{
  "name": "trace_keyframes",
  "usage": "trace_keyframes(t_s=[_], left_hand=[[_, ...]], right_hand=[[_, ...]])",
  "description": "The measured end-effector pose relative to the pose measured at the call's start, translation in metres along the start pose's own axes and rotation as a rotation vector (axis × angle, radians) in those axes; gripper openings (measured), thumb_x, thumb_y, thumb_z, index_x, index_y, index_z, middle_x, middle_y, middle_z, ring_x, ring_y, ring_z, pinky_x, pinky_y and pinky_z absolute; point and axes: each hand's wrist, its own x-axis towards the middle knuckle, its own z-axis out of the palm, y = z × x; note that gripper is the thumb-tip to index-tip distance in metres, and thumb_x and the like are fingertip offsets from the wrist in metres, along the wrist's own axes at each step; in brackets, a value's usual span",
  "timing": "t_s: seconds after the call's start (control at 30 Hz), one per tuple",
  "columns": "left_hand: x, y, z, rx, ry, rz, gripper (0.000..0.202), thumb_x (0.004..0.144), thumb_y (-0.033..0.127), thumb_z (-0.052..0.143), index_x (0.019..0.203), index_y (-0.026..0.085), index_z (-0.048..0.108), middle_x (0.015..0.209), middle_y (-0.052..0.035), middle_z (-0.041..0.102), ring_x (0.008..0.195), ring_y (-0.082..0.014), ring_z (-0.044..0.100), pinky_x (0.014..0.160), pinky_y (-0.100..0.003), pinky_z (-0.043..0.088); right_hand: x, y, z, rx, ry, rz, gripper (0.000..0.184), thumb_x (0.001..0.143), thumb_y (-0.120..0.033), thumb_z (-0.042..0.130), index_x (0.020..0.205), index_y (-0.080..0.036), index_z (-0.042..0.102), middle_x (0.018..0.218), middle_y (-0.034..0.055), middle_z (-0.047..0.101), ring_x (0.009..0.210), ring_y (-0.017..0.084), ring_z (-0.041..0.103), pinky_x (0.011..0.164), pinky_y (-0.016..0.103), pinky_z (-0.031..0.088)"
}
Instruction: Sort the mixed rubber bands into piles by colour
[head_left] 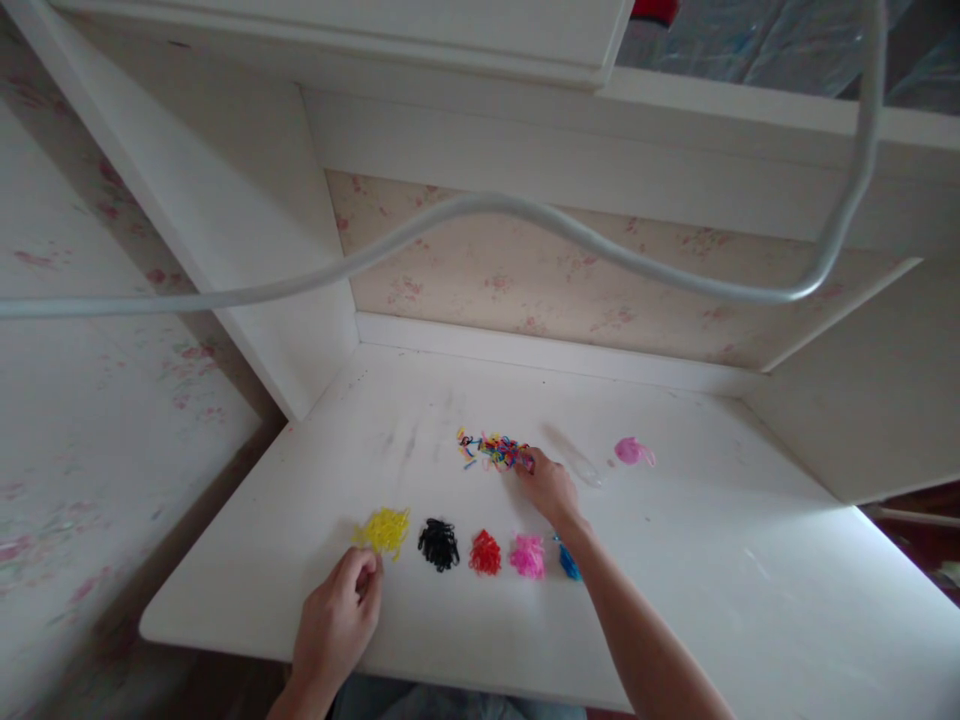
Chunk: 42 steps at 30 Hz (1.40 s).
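My right hand (551, 490) reaches across the white desk (675, 580) to a mixed pile of small coloured rubber bands (499, 450). Its fingers are pinched together on the pile's right end. My left hand (337, 615) rests at the near left with its fingers curled closed, just below a yellow pile of bands (388, 530); whatever is inside it is hidden. Rightward from the yellow pile, in a row, lie a black pile (439, 543), a red pile (485, 552), a pink pile (528, 556) and a blue pile (568, 562), partly covered by my right forearm.
A pink crumpled item with a loop (631, 451) lies right of the mixed pile. Nearer my right hand is a clear, thin object (589, 475). A pale cable or tube (480, 205) crosses the upper view. White panels and a shelf (450, 50) enclose the desk's back.
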Motion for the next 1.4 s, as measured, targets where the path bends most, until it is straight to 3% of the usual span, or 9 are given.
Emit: trace_keyframes(t_s=[0.17,0.4,0.73,1.4], left_hand=[[-0.001,-0.003,0.002,-0.006,-0.004,-0.002,0.013,0.085,0.027,0.046,0.073,0.021,0.047,0.058,0.0041,0.053,0.05,-0.0089,0.054,0.05,-0.017,0.038],[-0.002,-0.004,0.004,-0.024,-0.027,-0.026,0.014,0.085,0.03,0.048,0.074,0.021,0.047,0.059,0.0045,0.053,0.052,-0.0085,0.053,0.054,-0.018,0.038],[-0.003,-0.004,0.003,-0.009,-0.015,-0.007,0.014,0.085,0.029,0.047,0.073,0.021,0.047,0.058,0.0049,0.052,0.05,-0.0086,0.051,0.053,-0.019,0.037],[-0.003,-0.006,0.003,-0.005,-0.025,-0.002,0.013,0.085,0.029,0.047,0.075,0.021,0.048,0.059,0.0043,0.053,0.051,-0.0092,0.053,0.052,-0.019,0.037]], right_hand=[[0.003,0.0,0.0,-0.002,0.009,-0.027,0.036,0.09,-0.033,0.035,0.119,-0.034,0.057,0.1,0.0025,0.068,0.089,0.018,0.063,0.071,0.024,0.042],[0.005,-0.002,0.003,-0.002,0.04,-0.021,0.038,0.092,-0.039,0.031,0.114,-0.032,0.06,0.099,0.0042,0.068,0.088,0.018,0.063,0.069,0.024,0.041],[0.006,-0.006,0.004,0.017,0.049,-0.032,0.034,0.09,-0.038,0.037,0.107,-0.029,0.064,0.095,0.0049,0.069,0.083,0.017,0.063,0.068,0.024,0.04],[0.011,0.016,0.002,0.087,0.097,0.018,0.04,0.09,-0.039,0.033,0.101,-0.021,0.067,0.088,0.0084,0.069,0.082,0.018,0.063,0.063,0.023,0.037]])
